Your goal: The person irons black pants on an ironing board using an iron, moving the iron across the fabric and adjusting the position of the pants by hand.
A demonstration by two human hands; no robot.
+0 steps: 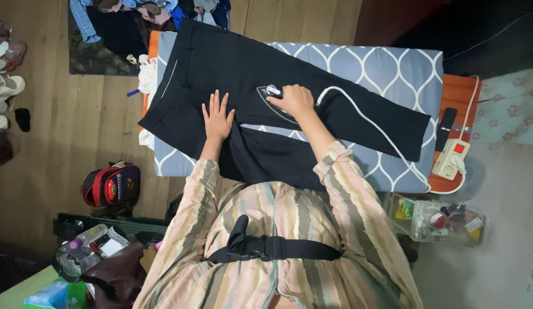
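Loose pastel-striped long-sleeved top, black buckled chest strap across it

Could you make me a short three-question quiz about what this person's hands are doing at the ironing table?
1. True or false: the left hand lies flat and open on the black trousers.
2. What does the right hand grip? A) a brush B) the iron C) a phone
3. Where does the white cord run from the iron?

Key
1. True: the fingers are spread on the cloth.
2. B: the hand closes over the iron's handle, on the trousers.
3. Across the trousers and the patterned blue-grey cover toward the white power strip at the table's end.
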